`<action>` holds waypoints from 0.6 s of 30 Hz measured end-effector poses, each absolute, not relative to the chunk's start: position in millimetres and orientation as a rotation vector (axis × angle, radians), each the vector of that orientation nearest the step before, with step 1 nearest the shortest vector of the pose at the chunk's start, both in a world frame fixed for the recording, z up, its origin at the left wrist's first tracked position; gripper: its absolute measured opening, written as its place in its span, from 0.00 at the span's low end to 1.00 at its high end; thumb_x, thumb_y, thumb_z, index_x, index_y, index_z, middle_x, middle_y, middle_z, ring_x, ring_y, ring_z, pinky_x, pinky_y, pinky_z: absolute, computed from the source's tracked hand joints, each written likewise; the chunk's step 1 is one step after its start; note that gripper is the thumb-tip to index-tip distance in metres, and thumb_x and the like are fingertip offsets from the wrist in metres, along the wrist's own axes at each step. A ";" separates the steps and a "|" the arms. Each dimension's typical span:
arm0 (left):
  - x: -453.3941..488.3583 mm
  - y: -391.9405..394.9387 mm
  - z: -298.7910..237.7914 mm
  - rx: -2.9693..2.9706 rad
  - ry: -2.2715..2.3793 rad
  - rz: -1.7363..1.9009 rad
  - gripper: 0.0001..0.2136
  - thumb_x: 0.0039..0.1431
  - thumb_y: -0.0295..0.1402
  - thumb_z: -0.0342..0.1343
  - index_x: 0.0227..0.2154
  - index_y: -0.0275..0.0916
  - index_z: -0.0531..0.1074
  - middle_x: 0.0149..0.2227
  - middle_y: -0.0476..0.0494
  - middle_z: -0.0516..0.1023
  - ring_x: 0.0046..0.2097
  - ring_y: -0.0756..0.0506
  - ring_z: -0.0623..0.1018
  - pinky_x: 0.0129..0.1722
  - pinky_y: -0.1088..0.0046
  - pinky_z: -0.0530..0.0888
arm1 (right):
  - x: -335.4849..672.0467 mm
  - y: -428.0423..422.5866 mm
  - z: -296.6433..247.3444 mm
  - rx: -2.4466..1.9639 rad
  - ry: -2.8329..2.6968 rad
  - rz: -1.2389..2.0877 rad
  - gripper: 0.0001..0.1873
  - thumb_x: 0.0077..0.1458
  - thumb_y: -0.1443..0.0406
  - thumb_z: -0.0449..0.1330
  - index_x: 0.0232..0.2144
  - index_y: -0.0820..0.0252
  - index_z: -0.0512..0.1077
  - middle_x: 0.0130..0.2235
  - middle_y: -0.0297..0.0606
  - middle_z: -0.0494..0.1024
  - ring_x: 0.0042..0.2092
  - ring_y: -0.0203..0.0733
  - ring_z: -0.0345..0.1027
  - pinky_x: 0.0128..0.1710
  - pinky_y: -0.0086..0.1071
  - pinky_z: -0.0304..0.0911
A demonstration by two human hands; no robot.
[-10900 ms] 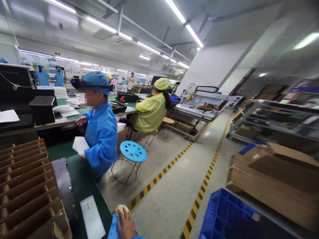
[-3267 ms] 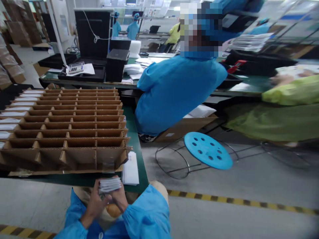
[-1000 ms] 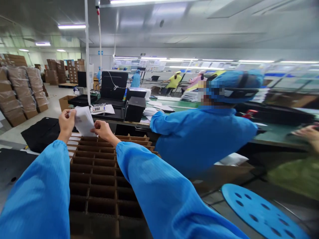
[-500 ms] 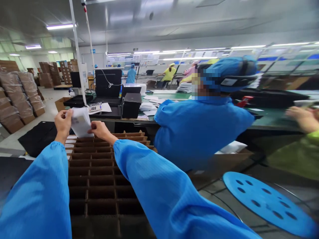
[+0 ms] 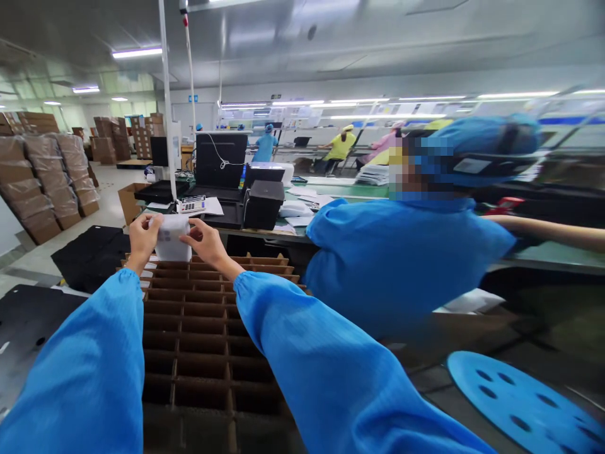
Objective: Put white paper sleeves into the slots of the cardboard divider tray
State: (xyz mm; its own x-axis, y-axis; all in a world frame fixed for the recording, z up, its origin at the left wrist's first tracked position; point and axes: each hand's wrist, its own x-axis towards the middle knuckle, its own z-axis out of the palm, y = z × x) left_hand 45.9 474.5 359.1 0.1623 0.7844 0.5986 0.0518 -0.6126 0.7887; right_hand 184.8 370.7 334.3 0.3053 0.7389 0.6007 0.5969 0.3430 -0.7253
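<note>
Both my arms in blue sleeves reach forward over a cardboard divider tray (image 5: 212, 328) of many empty slots. My left hand (image 5: 142, 239) and my right hand (image 5: 203, 241) are closed on the two sides of a small stack of white packets (image 5: 171, 238), held upright above the tray's far rows. A few slots at the far left hold white packets (image 5: 150, 267).
A person in a blue coat and cap (image 5: 401, 258) sits close on the right, back to me. A blue perforated stool (image 5: 524, 403) is at lower right. Black trays (image 5: 89, 255) lie left; a bench with a black box (image 5: 262, 203) and calculator (image 5: 191, 204) stands beyond.
The white packets, tilted and held higher before, now stand upright lower over the tray's far rows, with my hands closer together. The view has shifted slightly; another person's bare arm now reaches in at the right.
</note>
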 end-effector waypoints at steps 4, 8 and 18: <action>42.4 471.9 346.8 1.849 0.858 1.469 0.16 0.49 0.47 0.54 0.26 0.37 0.70 0.23 0.49 0.69 0.25 0.51 0.66 0.27 0.76 0.63 | 182.7 370.9 323.0 -1.373 -1.373 0.199 0.18 0.49 0.62 0.63 0.44 0.59 0.70 0.29 0.31 0.73 0.30 0.35 0.66 0.37 0.29 0.63; 42.0 467.5 344.9 1.934 0.948 1.413 0.12 0.49 0.43 0.54 0.24 0.38 0.69 0.23 0.49 0.69 0.26 0.50 0.66 0.29 0.74 0.62 | 182.4 367.0 318.8 -1.436 -1.399 0.208 0.18 0.50 0.62 0.62 0.44 0.59 0.70 0.29 0.31 0.74 0.30 0.36 0.66 0.35 0.29 0.63; 30.2 471.7 343.4 2.061 1.061 1.215 0.16 0.46 0.48 0.55 0.24 0.38 0.71 0.23 0.47 0.72 0.27 0.49 0.68 0.28 0.75 0.62 | 175.4 367.9 329.8 -1.426 -1.380 0.154 0.07 0.53 0.64 0.60 0.34 0.59 0.77 0.29 0.32 0.77 0.31 0.35 0.67 0.35 0.27 0.62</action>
State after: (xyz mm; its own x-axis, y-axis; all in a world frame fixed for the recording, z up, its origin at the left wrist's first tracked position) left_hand 30.2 471.7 343.4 0.2913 0.8281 0.4790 0.3628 -0.5589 0.7457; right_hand 175.4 367.9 329.8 0.3152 0.7696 0.5553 0.6282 0.2695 -0.7299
